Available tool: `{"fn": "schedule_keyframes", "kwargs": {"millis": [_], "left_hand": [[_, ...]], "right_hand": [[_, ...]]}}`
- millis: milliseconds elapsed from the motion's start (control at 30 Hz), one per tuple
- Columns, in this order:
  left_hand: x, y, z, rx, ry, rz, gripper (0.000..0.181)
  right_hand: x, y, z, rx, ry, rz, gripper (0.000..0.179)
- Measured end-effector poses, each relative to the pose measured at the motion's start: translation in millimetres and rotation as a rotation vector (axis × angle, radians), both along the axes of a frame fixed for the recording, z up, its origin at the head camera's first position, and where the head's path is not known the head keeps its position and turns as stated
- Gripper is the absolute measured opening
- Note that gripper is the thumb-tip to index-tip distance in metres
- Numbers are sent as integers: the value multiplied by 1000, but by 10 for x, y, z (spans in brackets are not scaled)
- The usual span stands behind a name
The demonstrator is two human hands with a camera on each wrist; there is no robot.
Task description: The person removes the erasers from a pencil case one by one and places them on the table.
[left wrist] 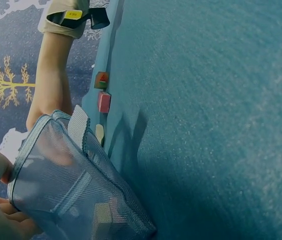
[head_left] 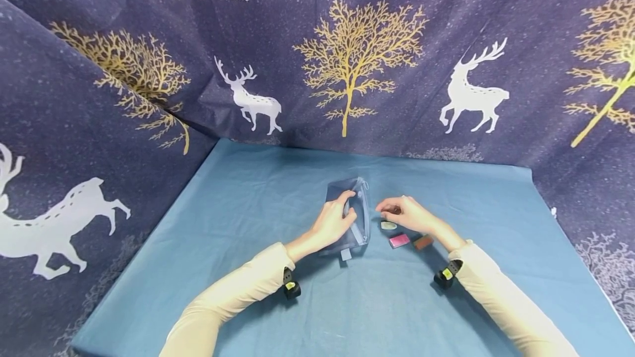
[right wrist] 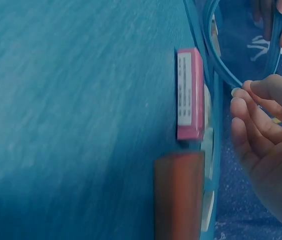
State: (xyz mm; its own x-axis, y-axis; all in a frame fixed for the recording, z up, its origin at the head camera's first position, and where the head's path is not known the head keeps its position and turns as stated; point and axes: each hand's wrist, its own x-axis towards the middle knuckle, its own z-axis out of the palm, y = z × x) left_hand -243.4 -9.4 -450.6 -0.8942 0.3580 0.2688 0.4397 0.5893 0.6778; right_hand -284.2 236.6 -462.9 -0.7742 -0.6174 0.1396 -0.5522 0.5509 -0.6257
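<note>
My left hand (head_left: 331, 222) grips the edge of a blue mesh zip pouch (head_left: 335, 188), whose zipped mouth faces right. In the left wrist view, a pale yellowish block (left wrist: 102, 220) shows through the mesh, low in the pouch. To the right of the mouth hovers my right hand (head_left: 408, 214), fingers loosely bent, with nothing visible between them in the right wrist view. Just below that hand lies a pale oval piece (head_left: 388, 225). Nearer me are a pink box (right wrist: 190, 95) with a white printed label and an orange-brown box (right wrist: 178, 195).
A blue cloth (head_left: 238, 197) covers the table. Behind and to the sides hangs a dark blue curtain (head_left: 397, 142) printed with deer and trees. Each wrist carries a strapped black camera. A small white tag (head_left: 345, 254) sticks out from the pouch's near end.
</note>
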Motion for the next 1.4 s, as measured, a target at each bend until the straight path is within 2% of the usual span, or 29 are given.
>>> {"fn": "schedule_keyframes", "kwargs": {"millis": [200,467,800,933,1133,1400], "left_hand": [[-1,1,-22,-4,3,6,45],[-8,-9,-21,1,12,4,44],[6,2,-37,6,11,-12,45],[2,9,-51,-2,11,-14,44],[3,14,-53,-6,1,-15,45],[-2,15,-28,-14,42,-28,44]], "right_hand": [[-1,-101,16,-5,-81,43,25],[-17,-238,40,9,-106,76,28],[-64,-305,-44,19,-92,88,28],[-75,-335,-65,7,-81,118,27],[-93,-403,-71,26,-31,151,27],[-114,-497,-64,46,21,149,29]]}}
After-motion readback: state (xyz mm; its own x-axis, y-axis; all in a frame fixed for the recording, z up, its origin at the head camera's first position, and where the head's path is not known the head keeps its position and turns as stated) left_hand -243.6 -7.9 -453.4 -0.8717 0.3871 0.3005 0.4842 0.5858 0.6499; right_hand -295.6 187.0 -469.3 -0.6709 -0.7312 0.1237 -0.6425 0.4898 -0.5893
